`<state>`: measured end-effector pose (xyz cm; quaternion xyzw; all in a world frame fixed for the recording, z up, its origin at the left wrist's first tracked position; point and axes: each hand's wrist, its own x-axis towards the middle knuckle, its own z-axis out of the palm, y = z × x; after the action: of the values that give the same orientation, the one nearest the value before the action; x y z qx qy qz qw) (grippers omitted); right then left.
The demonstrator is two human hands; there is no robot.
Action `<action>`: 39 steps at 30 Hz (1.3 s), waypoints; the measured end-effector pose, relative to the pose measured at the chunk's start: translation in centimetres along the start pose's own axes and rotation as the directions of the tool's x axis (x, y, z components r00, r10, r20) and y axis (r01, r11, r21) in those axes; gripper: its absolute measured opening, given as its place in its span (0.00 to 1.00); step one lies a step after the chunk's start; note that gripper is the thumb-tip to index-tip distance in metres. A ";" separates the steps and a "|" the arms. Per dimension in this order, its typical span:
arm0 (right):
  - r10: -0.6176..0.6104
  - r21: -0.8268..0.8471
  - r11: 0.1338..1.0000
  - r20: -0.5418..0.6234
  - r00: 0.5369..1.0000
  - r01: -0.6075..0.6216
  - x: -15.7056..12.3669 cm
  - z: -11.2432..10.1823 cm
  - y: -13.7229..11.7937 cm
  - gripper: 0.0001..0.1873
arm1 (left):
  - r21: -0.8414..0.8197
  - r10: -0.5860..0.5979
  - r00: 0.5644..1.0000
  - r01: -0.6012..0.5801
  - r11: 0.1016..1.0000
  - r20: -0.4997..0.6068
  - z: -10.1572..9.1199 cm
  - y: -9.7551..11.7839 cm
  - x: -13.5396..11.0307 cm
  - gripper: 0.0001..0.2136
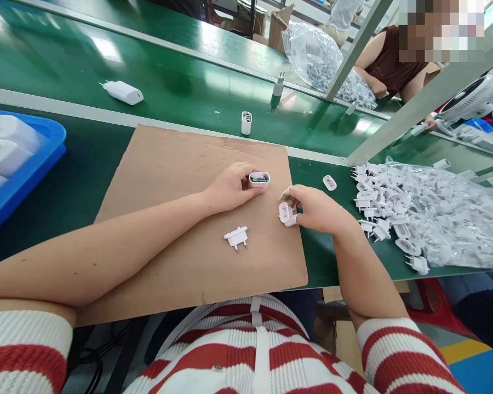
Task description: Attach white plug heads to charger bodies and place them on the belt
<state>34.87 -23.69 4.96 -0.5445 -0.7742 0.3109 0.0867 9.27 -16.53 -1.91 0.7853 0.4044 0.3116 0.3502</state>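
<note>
My left hand (229, 187) is closed round a small white charger shell (259, 179), its open end up, with electronics showing inside. It rests on a brown cardboard sheet (168, 230). My right hand (317, 208) pinches a white plug cap (285, 213) near the sheet's right edge. The two hands are a short way apart. Another white plug cap with two pins (236, 237) lies loose on the cardboard in front of my left hand.
A heap of white plug caps and clear bags (414, 213) lies at right, one loose cap (329, 182) beside it. A blue bin (33, 164) stands at left. Chargers (123, 92) and shells (246, 122) sit on the green belt. Another person's arm (373, 76) works at the far side.
</note>
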 end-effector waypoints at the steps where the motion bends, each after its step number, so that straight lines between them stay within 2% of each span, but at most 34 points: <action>1: -0.017 0.140 0.990 0.004 1.000 0.016 0.3 0.1 0.0 0.19 | -0.013 -0.007 1.000 0.007 1.000 0.003 0.0 0.1 -0.2 0.21; 3: -0.051 0.438 0.898 0.013 0.999 0.040 0.9 0.2 0.0 0.17 | -0.045 -0.033 0.999 0.033 0.998 0.015 0.0 0.3 -0.5 0.25; 6: -0.004 0.657 0.754 -0.034 0.999 0.025 1.5 -0.1 0.0 0.21 | -0.097 -0.020 0.999 0.023 0.995 0.034 -0.8 0.3 -0.1 0.29; 7: 0.037 0.699 0.715 -0.057 0.998 0.013 1.7 -0.2 0.0 0.24 | -0.108 0.008 1.000 -0.008 0.994 0.004 -1.3 0.1 0.7 0.28; 9: 0.109 0.775 0.632 -0.093 0.990 0.004 2.0 -0.2 0.0 0.27 | -0.062 0.034 0.988 -0.043 0.997 -0.151 -2.6 -0.8 3.1 0.26; 10: 0.124 0.803 0.596 -0.105 0.987 0.010 2.2 -0.2 0.1 0.27 | -0.019 0.013 0.964 -0.018 1.000 -0.264 -3.3 -1.4 4.8 0.27; 12: 0.117 0.831 0.555 -0.107 0.987 0.025 2.4 0.0 0.2 0.24 | 0.096 -0.129 0.893 0.188 0.978 -0.431 -4.5 -2.9 8.5 0.37; 14: 0.090 0.843 0.537 -0.085 0.992 0.024 2.6 0.2 0.3 0.24 | 0.110 -0.295 0.860 0.369 0.923 -0.416 -5.2 -4.5 11.9 0.52; 15: 0.087 0.848 0.530 -0.070 0.994 0.013 2.7 0.2 0.3 0.24 | 0.108 -0.344 0.851 0.416 0.903 -0.396 -5.4 -5.2 13.2 0.53; 16: 0.092 0.851 0.525 -0.055 0.994 -0.001 2.7 0.3 0.3 0.25 | 0.103 -0.371 0.848 0.437 0.894 -0.377 -5.5 -5.8 14.2 0.51; 18: 0.110 0.852 0.523 -0.049 0.993 -0.016 2.6 0.4 0.4 0.28 | 0.094 -0.363 0.852 0.425 0.900 -0.377 -5.4 -6.4 15.0 0.37; 20: 0.114 0.840 0.542 -0.072 0.991 -0.001 2.6 0.4 0.4 0.27 | 0.090 -0.319 0.865 0.380 0.921 -0.386 -5.2 -6.3 14.4 0.28; 22: 0.094 0.817 0.574 -0.123 0.988 0.047 2.6 0.4 0.5 0.24 | 0.095 -0.253 0.894 0.308 0.947 -0.371 -5.0 -5.9 12.6 0.27; 24: 0.075 0.785 0.611 -0.184 0.980 0.101 2.7 0.4 0.4 0.20 | 0.093 -0.193 0.927 0.234 0.968 -0.322 -4.8 -5.2 9.9 0.28; 27: 0.075 0.696 0.702 -0.284 0.956 0.151 2.9 0.7 0.2 0.17 | 0.081 -0.200 0.963 0.218 0.973 -0.183 -4.5 -3.8 4.9 0.27; 29: 0.062 0.584 0.793 -0.358 0.931 0.172 3.1 1.1 0.0 0.17 | 0.155 -0.162 0.970 0.190 0.969 -0.180 -4.2 -2.4 1.8 0.28; 31: 0.033 0.440 0.878 -0.450 0.893 0.189 3.3 1.7 -0.2 0.19 | 0.299 0.014 0.962 0.070 0.952 -0.272 -3.5 -0.8 -0.6 0.34; 32: 0.013 0.361 0.912 -0.498 0.867 0.194 3.4 1.9 -0.3 0.18 | 0.368 0.122 0.942 0.001 0.930 -0.311 -3.1 0.0 -1.4 0.37; 33: -0.013 0.280 0.941 -0.538 0.843 0.193 3.5 2.1 -0.4 0.17 | 0.418 0.206 0.923 -0.055 0.907 -0.325 -2.7 0.6 -1.9 0.39; 35: -0.081 0.125 0.974 -0.582 0.809 0.187 3.7 2.4 -0.6 0.13 | 0.446 0.263 0.919 -0.112 0.888 -0.293 -1.8 1.2 -2.2 0.37; 37: -0.159 -0.013 0.982 -0.586 0.795 0.188 4.0 2.7 -1.1 0.12 | 0.415 0.236 0.940 -0.118 0.902 -0.246 -1.1 1.0 -1.8 0.27; 39: -0.225 -0.120 0.974 -0.580 0.783 0.191 4.3 3.1 -1.7 0.16 | 0.382 0.223 0.950 -0.127 0.915 -0.218 -0.7 0.4 -1.3 0.17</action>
<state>30.38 -21.40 2.59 -0.5274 -0.7722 0.0937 0.3416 8.31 -17.64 -1.45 0.8225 0.4246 0.3609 0.1138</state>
